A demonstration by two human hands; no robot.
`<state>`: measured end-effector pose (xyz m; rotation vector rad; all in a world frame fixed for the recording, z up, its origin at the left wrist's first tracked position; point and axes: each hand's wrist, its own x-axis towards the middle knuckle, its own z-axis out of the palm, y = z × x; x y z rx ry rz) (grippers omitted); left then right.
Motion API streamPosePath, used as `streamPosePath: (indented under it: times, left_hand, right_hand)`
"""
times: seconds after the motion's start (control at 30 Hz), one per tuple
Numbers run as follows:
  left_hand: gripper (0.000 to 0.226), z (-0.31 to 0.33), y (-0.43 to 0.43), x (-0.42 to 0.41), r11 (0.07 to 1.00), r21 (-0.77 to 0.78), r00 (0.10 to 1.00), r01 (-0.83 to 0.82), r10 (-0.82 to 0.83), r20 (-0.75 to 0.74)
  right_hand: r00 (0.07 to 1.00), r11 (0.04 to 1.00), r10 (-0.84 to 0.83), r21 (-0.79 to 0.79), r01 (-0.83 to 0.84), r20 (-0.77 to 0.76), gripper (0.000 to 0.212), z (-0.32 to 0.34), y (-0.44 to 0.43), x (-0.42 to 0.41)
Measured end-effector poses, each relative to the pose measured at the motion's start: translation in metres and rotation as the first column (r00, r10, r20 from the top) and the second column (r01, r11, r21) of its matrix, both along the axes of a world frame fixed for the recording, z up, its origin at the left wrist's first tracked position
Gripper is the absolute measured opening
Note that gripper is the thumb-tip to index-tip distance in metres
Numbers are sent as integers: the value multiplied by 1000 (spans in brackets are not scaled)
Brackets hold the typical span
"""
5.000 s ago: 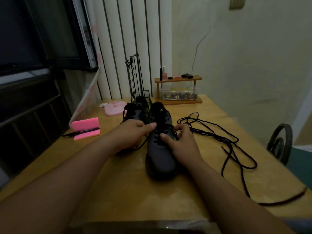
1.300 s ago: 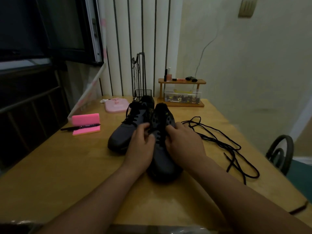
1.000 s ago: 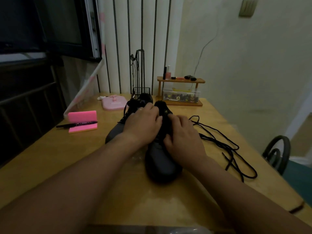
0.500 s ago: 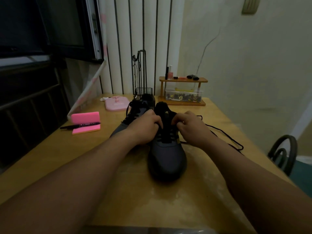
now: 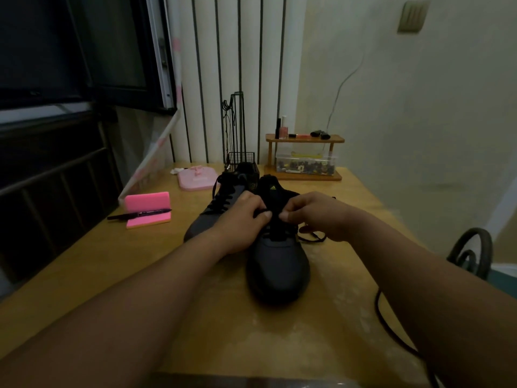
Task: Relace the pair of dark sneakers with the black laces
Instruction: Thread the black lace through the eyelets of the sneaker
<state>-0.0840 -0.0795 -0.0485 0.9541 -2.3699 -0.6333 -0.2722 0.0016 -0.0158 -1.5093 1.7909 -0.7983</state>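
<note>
Both hands, left hand (image 5: 242, 219) and right hand (image 5: 313, 212), pinch the lace (image 5: 310, 236) over the near shoe (image 5: 277, 256) mid-bench (image 5: 84, 264); lace looks limp and light, so grip near its tip; shoe likely stays put.

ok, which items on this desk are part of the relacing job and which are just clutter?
In play:
- near dark grey sneaker, both hands at its eyelets: left hand, right hand
- second dark sneaker, already laced
- loose black lace

Clutter:
- pink foam block with black marker pen
- pink flat stand
- small wooden shelf
- black wire basket
</note>
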Motion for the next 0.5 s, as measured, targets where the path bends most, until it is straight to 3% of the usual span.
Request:
streamPosePath:
  times: [0.07, 0.13, 0.23, 0.27, 0.37, 0.5]
  left_hand:
    - [12, -5, 2, 0, 1000, -20, 999, -12, 12, -32]
    - [10, -9, 3, -2, 999, -35, 998, -27, 24, -66]
    - [20, -15, 10, -5, 997, -51, 992, -56, 50, -113]
    - [30, -18, 13, -6, 997, -47, 989, -65, 58, -137]
    - [61, -29, 28, -6, 991, -78, 978, -105, 89, -187]
    - [69, -37, 38, -7, 982, -99, 969, -159, 136, -208]
  right_hand:
    - [993, 1000, -11, -5, 12, 114, 16, -5, 4, -2]
    - [996, 1000, -13, -5, 14, 83, 18, -4, 5, 2]
    - [931, 998, 44, 53, -26, -362, 22, 12, -1, 18]
    - [901, 996, 57, 80, -25, -430, 19, 17, -3, 23]
    - [953, 992, 36, 127, 2, -302, 7, 26, -6, 25]
    - [997, 995, -33, 91, 40, -75, 12, 16, -1, 12]
